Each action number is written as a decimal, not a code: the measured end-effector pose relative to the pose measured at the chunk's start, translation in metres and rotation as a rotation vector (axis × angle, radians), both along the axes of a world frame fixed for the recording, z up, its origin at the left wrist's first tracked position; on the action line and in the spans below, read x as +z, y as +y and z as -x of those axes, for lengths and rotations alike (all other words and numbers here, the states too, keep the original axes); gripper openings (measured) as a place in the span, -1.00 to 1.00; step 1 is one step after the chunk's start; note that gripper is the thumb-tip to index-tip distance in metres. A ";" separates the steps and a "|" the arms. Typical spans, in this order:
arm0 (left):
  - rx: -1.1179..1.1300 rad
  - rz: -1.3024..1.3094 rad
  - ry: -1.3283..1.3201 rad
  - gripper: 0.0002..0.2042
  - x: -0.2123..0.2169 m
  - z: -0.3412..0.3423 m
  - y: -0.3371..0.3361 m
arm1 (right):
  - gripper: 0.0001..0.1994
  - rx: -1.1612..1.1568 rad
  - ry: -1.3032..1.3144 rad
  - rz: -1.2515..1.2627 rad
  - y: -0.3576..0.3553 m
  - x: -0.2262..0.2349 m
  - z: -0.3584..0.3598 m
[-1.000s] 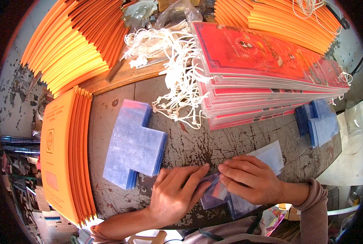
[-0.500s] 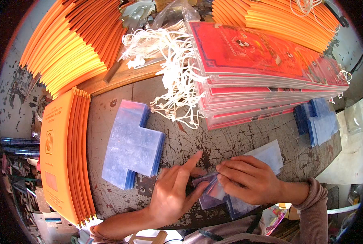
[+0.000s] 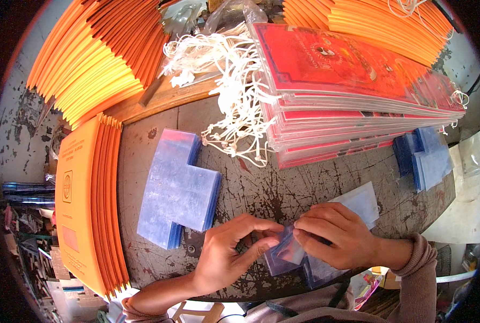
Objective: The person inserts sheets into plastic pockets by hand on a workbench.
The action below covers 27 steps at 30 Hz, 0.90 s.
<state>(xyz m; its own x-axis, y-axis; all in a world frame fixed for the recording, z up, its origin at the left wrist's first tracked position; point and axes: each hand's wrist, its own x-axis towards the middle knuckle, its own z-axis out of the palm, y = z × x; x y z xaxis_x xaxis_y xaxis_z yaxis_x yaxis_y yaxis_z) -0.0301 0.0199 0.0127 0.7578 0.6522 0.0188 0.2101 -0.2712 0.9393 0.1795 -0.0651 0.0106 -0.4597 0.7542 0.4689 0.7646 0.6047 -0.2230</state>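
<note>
Both left hand (image 3: 225,254) and right hand (image 3: 338,237) pinch clear plastic (image 3: 290,252), with lettered orange folders (image 3: 81,212) leftward.

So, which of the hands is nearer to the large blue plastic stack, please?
Left: the left hand is just below and right of the blue plastic stack; the right hand is farther right.

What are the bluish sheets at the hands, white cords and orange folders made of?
Bluish sheets: probably smooth, flexible plastic, as they look translucent. White cords: seemingly matte string, cotton or synthetic, judging by limp loops and knots. Orange folders: likely smooth card, given their crisp folded edges.
</note>
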 end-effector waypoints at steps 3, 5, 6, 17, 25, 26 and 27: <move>0.013 0.009 -0.015 -0.83 0.001 -0.002 0.000 | -0.80 0.014 0.005 -0.004 0.000 0.000 -0.001; 0.017 -0.017 -0.004 -0.81 0.000 -0.003 0.000 | -0.80 0.017 0.007 -0.010 -0.001 -0.001 -0.001; 0.019 -0.043 0.006 -0.79 0.000 -0.003 0.000 | -0.80 0.015 0.011 -0.011 -0.001 -0.002 -0.001; 0.071 -0.367 -0.007 -0.80 -0.006 -0.007 -0.006 | -0.79 0.020 0.020 -0.035 0.000 -0.005 0.001; 0.041 -0.045 -0.009 -0.84 -0.001 -0.001 0.002 | -0.80 0.019 0.007 -0.016 0.001 -0.004 0.001; 0.032 -0.020 -0.006 -0.88 0.004 -0.002 0.002 | -0.80 0.018 0.023 -0.016 0.001 -0.004 0.001; 0.021 0.005 -0.004 -0.92 0.007 -0.002 0.002 | -0.80 0.018 0.023 -0.016 0.000 -0.004 0.002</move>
<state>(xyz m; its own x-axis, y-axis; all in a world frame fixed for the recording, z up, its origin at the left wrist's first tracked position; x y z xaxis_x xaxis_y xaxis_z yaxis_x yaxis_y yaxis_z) -0.0282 0.0215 0.0194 0.7442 0.6677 0.0183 0.2120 -0.2621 0.9415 0.1779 -0.0647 0.0065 -0.4621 0.7385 0.4911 0.7484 0.6218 -0.2309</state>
